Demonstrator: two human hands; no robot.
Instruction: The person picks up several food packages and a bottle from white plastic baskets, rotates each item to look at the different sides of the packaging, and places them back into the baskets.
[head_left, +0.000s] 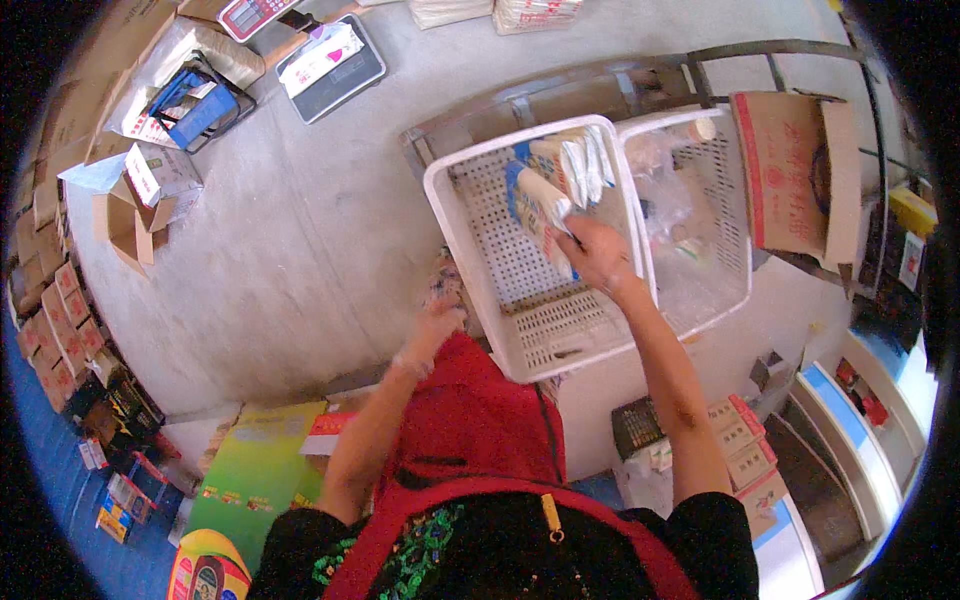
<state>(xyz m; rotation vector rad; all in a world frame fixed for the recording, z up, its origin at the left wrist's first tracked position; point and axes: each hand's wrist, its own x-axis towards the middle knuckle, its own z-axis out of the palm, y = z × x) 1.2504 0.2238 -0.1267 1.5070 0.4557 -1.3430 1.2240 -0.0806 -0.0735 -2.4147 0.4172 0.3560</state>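
In front of me stands a white perforated plastic basket (480, 255). My right hand (600, 251) reaches into it, its fingers closed on the near end of a blue-and-white packet (534, 193). A small dark thin thing shows at the fingertips; I cannot tell what it is. Similar packets (581, 169) lean side by side at the basket's far end. My left hand (442, 315), blurred, is low beside the basket's left wall, near a patterned thing (445, 274). Whether it holds that thing is unclear.
A second white basket (739, 277) with clear plastic bags (667, 202) adjoins the first. Right of it is a cardboard box (784, 172). A platform scale (337, 82), a blue folding stool (202, 112) and an open carton (127, 225) are on the floor at upper left.
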